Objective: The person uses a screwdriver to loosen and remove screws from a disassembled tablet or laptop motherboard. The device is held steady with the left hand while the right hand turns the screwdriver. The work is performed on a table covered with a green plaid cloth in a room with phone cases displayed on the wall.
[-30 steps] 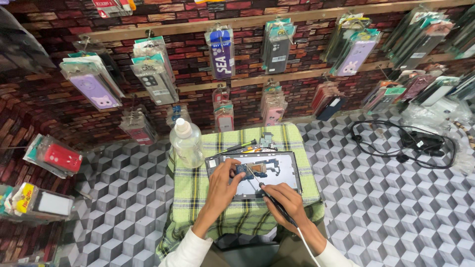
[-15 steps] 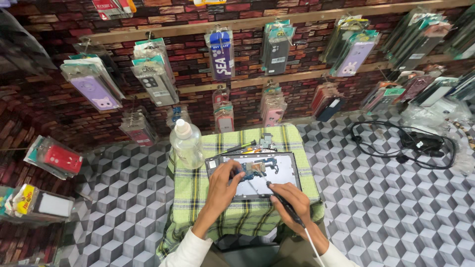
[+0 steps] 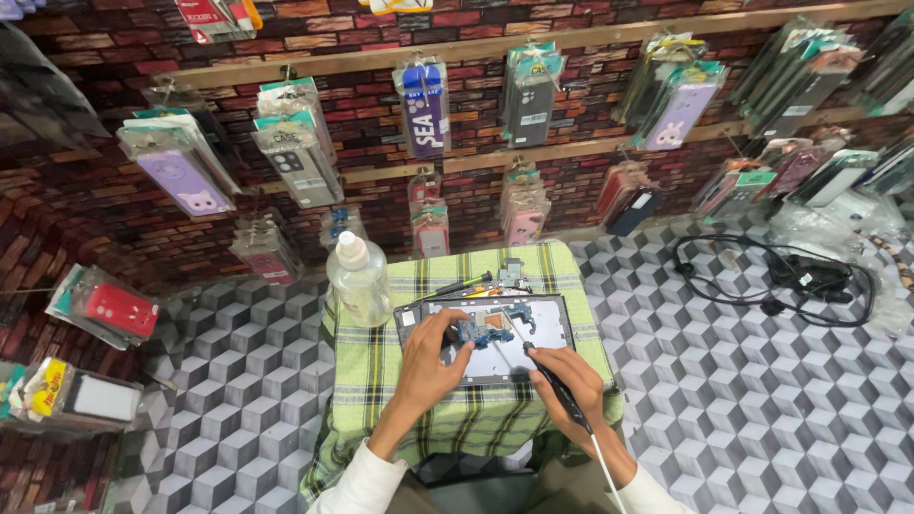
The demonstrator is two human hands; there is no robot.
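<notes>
Brickwork-patterned wall (image 3: 381, 181) hung with packaged phone cases (image 3: 424, 109) fills the upper view, above a cube-patterned floor (image 3: 752, 400). Small table with a green plaid cloth (image 3: 376, 381) stands at the centre, a clear plastic bottle (image 3: 357, 278) upright at its rear left corner. An opened tablet (image 3: 490, 333) lies flat on the cloth, long axis running left to right. The left hand (image 3: 433, 366) pinches a blue circuit board (image 3: 476, 333) inside it. The right hand (image 3: 569, 381) grips a black soldering iron (image 3: 545, 376), tip pointing up-left onto the board, cord trailing toward the person.
</notes>
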